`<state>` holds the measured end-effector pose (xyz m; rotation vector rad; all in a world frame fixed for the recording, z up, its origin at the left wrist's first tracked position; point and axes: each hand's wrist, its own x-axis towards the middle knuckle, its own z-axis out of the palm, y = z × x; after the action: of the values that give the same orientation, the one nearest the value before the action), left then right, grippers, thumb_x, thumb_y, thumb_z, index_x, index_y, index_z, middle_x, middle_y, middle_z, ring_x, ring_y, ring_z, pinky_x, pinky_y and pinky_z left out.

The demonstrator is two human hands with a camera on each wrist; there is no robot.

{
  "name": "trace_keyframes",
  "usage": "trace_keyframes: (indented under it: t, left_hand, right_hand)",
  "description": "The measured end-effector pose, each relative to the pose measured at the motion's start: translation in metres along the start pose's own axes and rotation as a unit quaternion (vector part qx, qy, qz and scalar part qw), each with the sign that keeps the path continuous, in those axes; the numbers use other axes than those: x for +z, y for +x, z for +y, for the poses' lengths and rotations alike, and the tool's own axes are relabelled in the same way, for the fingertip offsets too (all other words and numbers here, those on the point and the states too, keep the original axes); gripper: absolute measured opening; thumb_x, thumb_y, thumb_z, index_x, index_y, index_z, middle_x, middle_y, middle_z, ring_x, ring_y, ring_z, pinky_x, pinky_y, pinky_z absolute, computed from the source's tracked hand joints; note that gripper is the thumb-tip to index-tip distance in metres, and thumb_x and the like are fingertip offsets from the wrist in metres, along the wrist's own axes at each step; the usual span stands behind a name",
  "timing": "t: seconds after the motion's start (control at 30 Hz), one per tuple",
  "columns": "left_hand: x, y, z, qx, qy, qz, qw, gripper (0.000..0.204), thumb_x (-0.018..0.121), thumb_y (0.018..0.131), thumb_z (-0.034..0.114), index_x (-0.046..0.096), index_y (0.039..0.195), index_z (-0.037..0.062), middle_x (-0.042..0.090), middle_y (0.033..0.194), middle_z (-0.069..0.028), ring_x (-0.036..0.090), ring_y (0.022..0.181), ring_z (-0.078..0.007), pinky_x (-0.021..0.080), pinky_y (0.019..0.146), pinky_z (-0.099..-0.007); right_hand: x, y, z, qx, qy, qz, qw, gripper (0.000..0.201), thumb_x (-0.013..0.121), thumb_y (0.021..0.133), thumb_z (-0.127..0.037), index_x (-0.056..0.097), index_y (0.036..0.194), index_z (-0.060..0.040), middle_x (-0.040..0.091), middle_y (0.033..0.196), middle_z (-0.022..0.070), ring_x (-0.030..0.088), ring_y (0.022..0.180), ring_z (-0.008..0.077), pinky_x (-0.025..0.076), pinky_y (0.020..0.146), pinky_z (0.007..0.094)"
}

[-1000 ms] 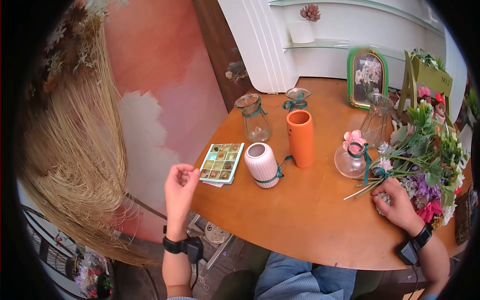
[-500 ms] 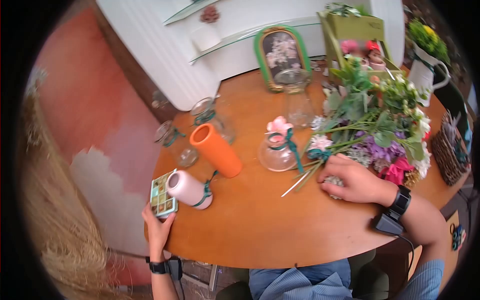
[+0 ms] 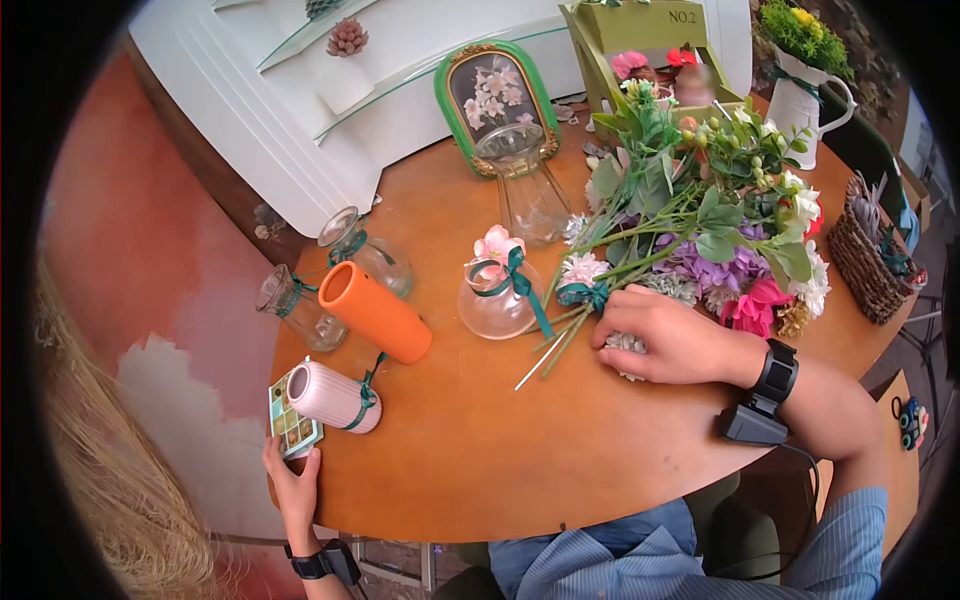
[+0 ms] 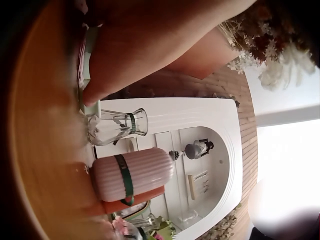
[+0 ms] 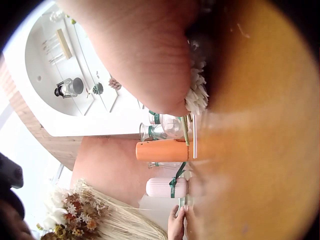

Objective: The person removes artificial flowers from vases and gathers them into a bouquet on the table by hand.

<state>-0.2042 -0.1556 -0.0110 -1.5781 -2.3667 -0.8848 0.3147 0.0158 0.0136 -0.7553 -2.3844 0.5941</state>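
Note:
My left hand [image 3: 293, 488] grips the near end of a mint compartment box [image 3: 300, 436], thumb on one side and fingers on the other. Just beyond it leans into view a ribbed pink vase [image 3: 338, 399] with a green ribbon. My right hand [image 3: 668, 338] is curled around a pale flower head [image 3: 627, 343] on the table, beside green stems [image 3: 570, 335]. White petals [image 5: 197, 95] show below that hand in the right wrist view. In the left wrist view, the left hand [image 4: 145, 45] covers most of the box, near the pink vase [image 4: 137, 175].
An orange vase [image 3: 385, 318], several glass vases including a round one [image 3: 497, 308], and a green picture frame [image 3: 548, 110] stand on the table [image 3: 480, 440]. Mixed flowers [image 3: 715, 250] lie at right, near a wicker basket [image 3: 865, 255] and a white pitcher [image 3: 797, 110].
My left hand has come down from beside the box and taken hold of its near end. The head view has swung to the right; my right hand stays on the pale flower.

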Motion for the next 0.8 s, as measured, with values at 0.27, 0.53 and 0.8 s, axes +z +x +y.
trace_keyframes:
  t: [0.27,0.53,0.8]
  left_hand:
    - [-0.072,-0.028,0.110,-0.005,-0.210,0.198,0.958,0.027,0.057,0.092,0.009,0.055,0.116,-0.0022,0.053,0.117,-0.0131,0.047,0.117,-0.0210,0.038,0.101,-0.0380]
    - [-0.072,-0.039,0.206,0.285,-0.305,-0.006,0.909,0.024,0.053,0.090,0.023,0.052,0.079,0.0022,0.054,0.085,-0.0124,0.049,0.081,-0.0224,0.040,0.074,-0.0330]
    - [-0.028,-0.035,0.264,0.367,-0.253,-0.280,0.850,0.008,0.071,0.078,0.011,0.065,0.077,0.0051,0.064,0.077,-0.0080,0.059,0.066,-0.0214,0.045,0.057,-0.0293]
  right_hand:
    - [-0.003,0.004,-0.003,0.011,-0.009,-0.016,1.000,0.013,0.063,0.083,-0.016,0.063,0.089,-0.0054,0.056,0.087,0.0110,0.053,0.089,0.0299,0.045,0.079,0.0391]
    - [-0.003,0.004,-0.004,0.016,-0.004,-0.018,1.000,0.012,0.063,0.083,-0.016,0.062,0.089,-0.0057,0.056,0.087,0.0104,0.053,0.089,0.0296,0.045,0.078,0.0389]
    - [-0.003,0.004,-0.005,0.025,-0.009,-0.027,0.999,0.014,0.064,0.085,-0.018,0.063,0.091,-0.0053,0.056,0.089,0.0105,0.052,0.090,0.0295,0.045,0.079,0.0383]
